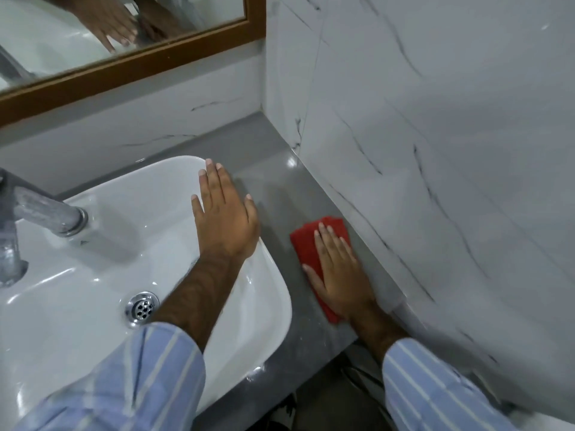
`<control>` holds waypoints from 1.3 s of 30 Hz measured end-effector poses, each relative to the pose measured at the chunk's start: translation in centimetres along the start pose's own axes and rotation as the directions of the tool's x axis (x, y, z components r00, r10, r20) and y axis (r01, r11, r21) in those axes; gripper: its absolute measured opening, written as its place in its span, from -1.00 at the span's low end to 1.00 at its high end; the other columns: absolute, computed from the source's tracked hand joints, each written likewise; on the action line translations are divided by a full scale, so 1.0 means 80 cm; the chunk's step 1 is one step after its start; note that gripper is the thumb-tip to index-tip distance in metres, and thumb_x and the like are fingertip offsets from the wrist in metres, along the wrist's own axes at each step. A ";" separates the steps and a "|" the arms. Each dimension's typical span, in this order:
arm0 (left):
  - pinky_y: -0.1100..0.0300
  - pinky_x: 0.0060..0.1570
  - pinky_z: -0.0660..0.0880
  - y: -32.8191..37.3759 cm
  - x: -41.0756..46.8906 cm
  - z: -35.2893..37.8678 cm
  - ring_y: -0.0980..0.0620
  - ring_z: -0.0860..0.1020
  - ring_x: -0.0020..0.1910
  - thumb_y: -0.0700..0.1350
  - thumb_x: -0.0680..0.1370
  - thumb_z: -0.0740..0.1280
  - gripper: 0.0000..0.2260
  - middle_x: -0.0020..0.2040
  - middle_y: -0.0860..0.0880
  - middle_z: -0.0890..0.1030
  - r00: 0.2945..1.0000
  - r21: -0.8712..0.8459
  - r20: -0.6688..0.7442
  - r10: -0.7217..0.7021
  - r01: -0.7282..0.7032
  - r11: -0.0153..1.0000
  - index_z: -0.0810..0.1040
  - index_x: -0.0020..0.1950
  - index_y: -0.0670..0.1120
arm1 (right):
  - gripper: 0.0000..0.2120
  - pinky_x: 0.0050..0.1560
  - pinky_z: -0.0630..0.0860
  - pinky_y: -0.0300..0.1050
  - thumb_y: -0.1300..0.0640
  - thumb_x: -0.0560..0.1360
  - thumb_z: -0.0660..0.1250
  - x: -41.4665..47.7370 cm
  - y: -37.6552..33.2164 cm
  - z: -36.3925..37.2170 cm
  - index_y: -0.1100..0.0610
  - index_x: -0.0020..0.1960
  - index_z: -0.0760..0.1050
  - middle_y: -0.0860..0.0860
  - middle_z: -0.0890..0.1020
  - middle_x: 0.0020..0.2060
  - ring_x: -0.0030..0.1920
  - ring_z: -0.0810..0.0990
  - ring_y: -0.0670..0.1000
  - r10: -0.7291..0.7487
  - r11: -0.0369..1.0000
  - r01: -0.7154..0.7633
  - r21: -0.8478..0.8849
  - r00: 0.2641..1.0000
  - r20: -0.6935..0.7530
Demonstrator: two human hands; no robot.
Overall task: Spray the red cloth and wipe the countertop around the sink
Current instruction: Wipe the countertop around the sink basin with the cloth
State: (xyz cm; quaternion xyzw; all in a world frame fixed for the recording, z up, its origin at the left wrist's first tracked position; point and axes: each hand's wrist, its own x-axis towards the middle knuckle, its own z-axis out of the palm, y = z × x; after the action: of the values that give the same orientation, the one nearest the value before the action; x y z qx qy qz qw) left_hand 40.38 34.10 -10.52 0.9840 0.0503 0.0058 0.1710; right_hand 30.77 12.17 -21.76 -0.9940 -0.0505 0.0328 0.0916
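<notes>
A folded red cloth (306,244) lies flat on the grey countertop (273,178), in the narrow strip between the white sink (93,306) and the marble side wall. My right hand (337,272) presses flat on the cloth, fingers spread and pointing away from me. My left hand (225,213) rests open, palm down, on the sink's right rim, holding nothing. No spray bottle is in view.
A chrome faucet (37,219) reaches over the basin from the left, and a metal drain (141,309) sits in the basin's floor. The marble wall (435,150) borders the counter on the right. A wood-framed mirror (130,60) hangs above the backsplash.
</notes>
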 end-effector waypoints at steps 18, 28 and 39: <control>-0.26 0.62 0.12 -0.004 -0.002 0.000 -0.14 -0.03 0.72 0.06 0.74 0.04 -0.38 0.74 -0.15 -0.06 0.999 0.018 0.009 0.039 -0.039 0.999 -0.04 0.71 -0.21 | -0.27 0.66 0.11 0.13 -0.27 0.69 0.05 -0.046 0.042 -0.011 0.13 0.69 0.02 0.08 0.12 0.69 0.68 0.05 0.06 -0.157 0.987 0.159 -0.032 0.985 0.065; -0.26 0.63 0.05 -0.013 0.000 0.000 -0.13 -0.06 0.72 0.07 0.72 0.04 -0.36 0.74 -0.12 -0.11 0.999 -0.046 0.028 0.042 -0.041 0.998 -0.07 0.71 -0.18 | -0.31 0.66 0.09 0.13 -0.23 0.70 0.03 -0.104 -0.031 0.019 0.17 0.68 0.07 0.11 0.16 0.67 0.67 0.10 0.10 0.199 0.978 -0.195 0.068 0.978 -0.055; -0.30 0.60 0.14 -0.013 0.006 0.014 -0.17 0.02 0.71 0.04 0.71 0.06 -0.38 0.74 -0.15 -0.06 0.999 -0.093 0.001 0.050 -0.050 0.994 0.00 0.70 -0.20 | -0.37 0.63 0.16 0.17 -0.13 0.69 0.09 -0.123 -0.046 0.022 0.19 0.65 0.19 0.13 0.28 0.63 0.64 0.22 0.14 0.358 0.933 -0.344 0.105 0.914 -0.192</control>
State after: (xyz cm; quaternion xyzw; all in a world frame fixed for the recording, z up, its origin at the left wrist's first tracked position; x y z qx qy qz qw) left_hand 40.76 34.77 -11.93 0.9759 0.0252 0.0109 0.2164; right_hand 20.52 15.03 -22.24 -0.9810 0.1397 -0.0534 0.1232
